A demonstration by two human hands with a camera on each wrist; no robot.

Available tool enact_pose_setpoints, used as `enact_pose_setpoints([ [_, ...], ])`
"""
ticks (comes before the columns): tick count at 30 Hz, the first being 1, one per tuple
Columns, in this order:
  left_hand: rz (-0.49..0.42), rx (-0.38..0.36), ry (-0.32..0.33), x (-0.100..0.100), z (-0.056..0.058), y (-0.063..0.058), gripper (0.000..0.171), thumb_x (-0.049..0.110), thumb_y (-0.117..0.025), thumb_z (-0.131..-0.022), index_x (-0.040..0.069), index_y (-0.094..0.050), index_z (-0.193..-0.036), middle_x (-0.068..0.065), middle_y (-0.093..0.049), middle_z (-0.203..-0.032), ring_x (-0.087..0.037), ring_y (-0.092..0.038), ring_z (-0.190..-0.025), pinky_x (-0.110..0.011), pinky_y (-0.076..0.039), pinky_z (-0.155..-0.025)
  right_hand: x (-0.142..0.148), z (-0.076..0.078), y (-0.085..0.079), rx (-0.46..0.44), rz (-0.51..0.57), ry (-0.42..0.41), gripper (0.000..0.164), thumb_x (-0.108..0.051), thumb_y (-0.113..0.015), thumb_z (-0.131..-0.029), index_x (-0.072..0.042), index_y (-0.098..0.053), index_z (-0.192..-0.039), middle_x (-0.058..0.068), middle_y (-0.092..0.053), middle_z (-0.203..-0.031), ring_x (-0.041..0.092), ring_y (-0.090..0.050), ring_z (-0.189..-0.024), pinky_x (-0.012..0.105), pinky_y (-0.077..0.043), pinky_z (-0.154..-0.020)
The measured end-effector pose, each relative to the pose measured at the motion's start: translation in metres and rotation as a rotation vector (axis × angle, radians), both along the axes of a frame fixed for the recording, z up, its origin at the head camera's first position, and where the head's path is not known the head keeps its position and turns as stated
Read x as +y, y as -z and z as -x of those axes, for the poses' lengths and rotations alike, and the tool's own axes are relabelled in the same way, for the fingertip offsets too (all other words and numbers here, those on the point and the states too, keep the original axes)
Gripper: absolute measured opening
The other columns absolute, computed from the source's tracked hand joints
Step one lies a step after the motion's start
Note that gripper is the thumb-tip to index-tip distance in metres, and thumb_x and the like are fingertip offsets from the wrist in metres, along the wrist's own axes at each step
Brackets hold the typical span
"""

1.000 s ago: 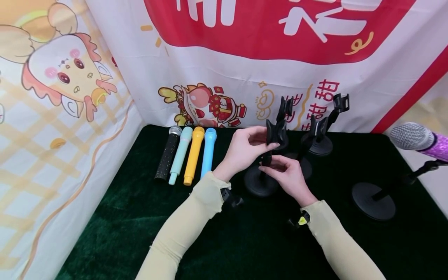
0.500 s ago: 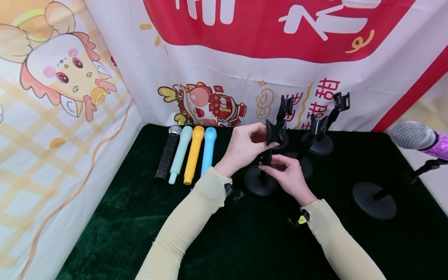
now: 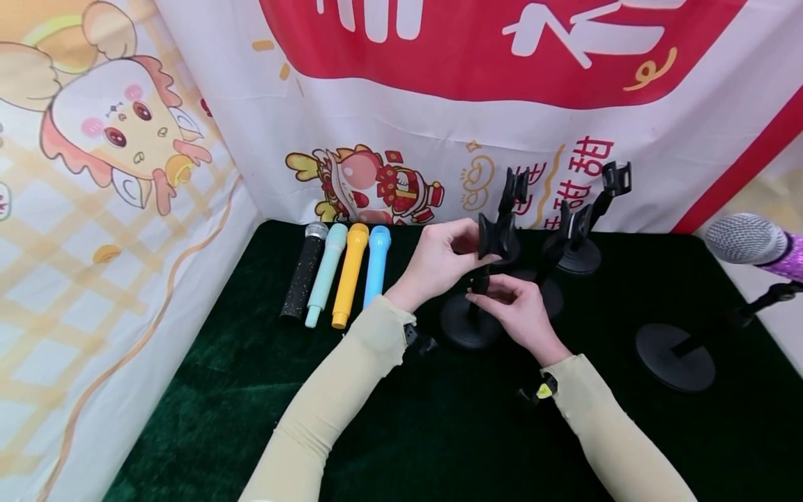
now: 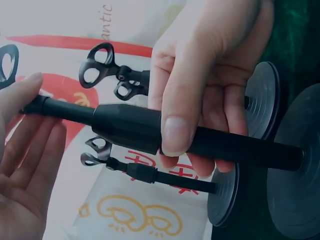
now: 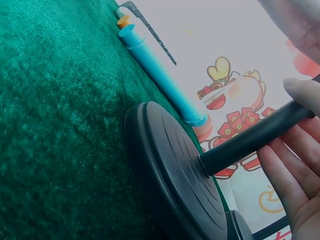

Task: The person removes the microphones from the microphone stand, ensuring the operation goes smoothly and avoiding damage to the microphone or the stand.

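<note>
Both hands are on one black desktop microphone stand [image 4: 125, 126], whose round base [image 3: 470, 329] rests on the green cloth. My left hand [image 3: 436, 261] pinches the thin upper tube just below the clip [image 3: 494, 236], thumb on one side and fingers on the other. Lower down, my right hand [image 3: 517, 310] grips the pole between thumb and fingers. In the left wrist view the right thumb [image 4: 177, 135] lies right at the lower end of the thick collar. The pole [image 5: 250, 139] rises from the ridged base in the right wrist view.
Several microphones lie side by side at left: black [image 3: 303, 279], mint [image 3: 326, 275], yellow [image 3: 349, 279], blue [image 3: 378, 256]. More black stands [image 3: 580, 259] crowd behind the held one. At right, another stand [image 3: 674, 357] carries a purple microphone [image 3: 749, 239]. A printed curtain [image 3: 389, 118] hangs behind.
The head view shifts slightly. Both hands keep nearly the same place on the stand, which stays where it was.
</note>
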State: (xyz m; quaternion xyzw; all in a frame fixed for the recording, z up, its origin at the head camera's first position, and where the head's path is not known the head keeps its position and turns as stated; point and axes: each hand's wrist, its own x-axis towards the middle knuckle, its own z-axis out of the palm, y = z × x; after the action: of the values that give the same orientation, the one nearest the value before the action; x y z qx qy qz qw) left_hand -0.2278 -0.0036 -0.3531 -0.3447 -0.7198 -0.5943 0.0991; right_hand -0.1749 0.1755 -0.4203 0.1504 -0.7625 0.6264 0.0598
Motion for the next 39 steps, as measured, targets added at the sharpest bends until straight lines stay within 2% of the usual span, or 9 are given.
enact_pose_setpoints([
  [7,-0.035,-0.037,0.041,-0.001,0.004,0.006,0.012,0.010,-0.083,-0.087,0.006,-0.075,-0.094,0.001,-0.072,-0.088,-0.013,-0.069,-0.079,-0.033,-0.058,-0.076,0.002,-0.001,-0.001,-0.005,-0.005,-0.022,0.022,-0.006,-0.080,-0.089,0.003,-0.074,-0.108,0.009,-0.076,-0.100,0.025,-0.073,-0.092,0.030,-0.059,-0.081],
  [14,-0.007,-0.107,0.041,-0.001,0.004,0.016,0.012,0.010,-0.082,-0.088,0.008,-0.076,-0.097,0.002,-0.073,-0.095,-0.011,-0.070,-0.086,-0.030,-0.058,-0.081,0.002,-0.002,-0.002,-0.015,-0.014,-0.013,0.024,-0.006,-0.079,-0.090,0.004,-0.074,-0.111,0.011,-0.076,-0.102,0.027,-0.073,-0.093,0.028,-0.058,-0.082],
  [21,0.013,-0.102,0.037,0.000,0.008,0.022,0.011,0.011,-0.082,-0.088,0.009,-0.075,-0.097,0.002,-0.073,-0.095,-0.011,-0.070,-0.088,-0.030,-0.057,-0.083,0.002,-0.001,-0.001,-0.006,-0.015,-0.003,0.025,-0.004,-0.079,-0.089,0.005,-0.074,-0.112,0.012,-0.076,-0.102,0.026,-0.073,-0.092,0.027,-0.058,-0.081],
  [27,0.031,-0.123,0.013,-0.001,0.006,0.023,0.010,0.010,-0.082,-0.088,0.010,-0.075,-0.095,0.003,-0.073,-0.093,-0.012,-0.068,-0.086,-0.030,-0.056,-0.082,0.003,0.000,0.000,-0.012,-0.005,-0.017,0.025,-0.004,-0.079,-0.089,0.007,-0.073,-0.112,0.013,-0.076,-0.102,0.028,-0.073,-0.093,0.028,-0.058,-0.082],
  [32,0.010,-0.125,0.040,0.001,0.006,0.026,0.010,0.006,-0.081,-0.088,0.007,-0.074,-0.095,-0.001,-0.073,-0.093,-0.014,-0.068,-0.087,-0.031,-0.056,-0.083,0.004,0.000,0.000,-0.014,0.000,-0.015,0.024,-0.003,-0.079,-0.089,0.005,-0.074,-0.111,0.012,-0.076,-0.103,0.027,-0.073,-0.094,0.028,-0.058,-0.082],
  [39,-0.030,-0.099,0.066,0.001,0.007,0.039,0.011,0.003,-0.081,-0.087,0.007,-0.074,-0.095,-0.001,-0.073,-0.092,-0.013,-0.069,-0.086,-0.032,-0.057,-0.083,0.004,-0.001,0.000,-0.005,-0.009,-0.008,0.025,-0.004,-0.078,-0.090,-0.001,-0.075,-0.115,0.012,-0.075,-0.106,0.023,-0.073,-0.095,0.029,-0.058,-0.083],
])
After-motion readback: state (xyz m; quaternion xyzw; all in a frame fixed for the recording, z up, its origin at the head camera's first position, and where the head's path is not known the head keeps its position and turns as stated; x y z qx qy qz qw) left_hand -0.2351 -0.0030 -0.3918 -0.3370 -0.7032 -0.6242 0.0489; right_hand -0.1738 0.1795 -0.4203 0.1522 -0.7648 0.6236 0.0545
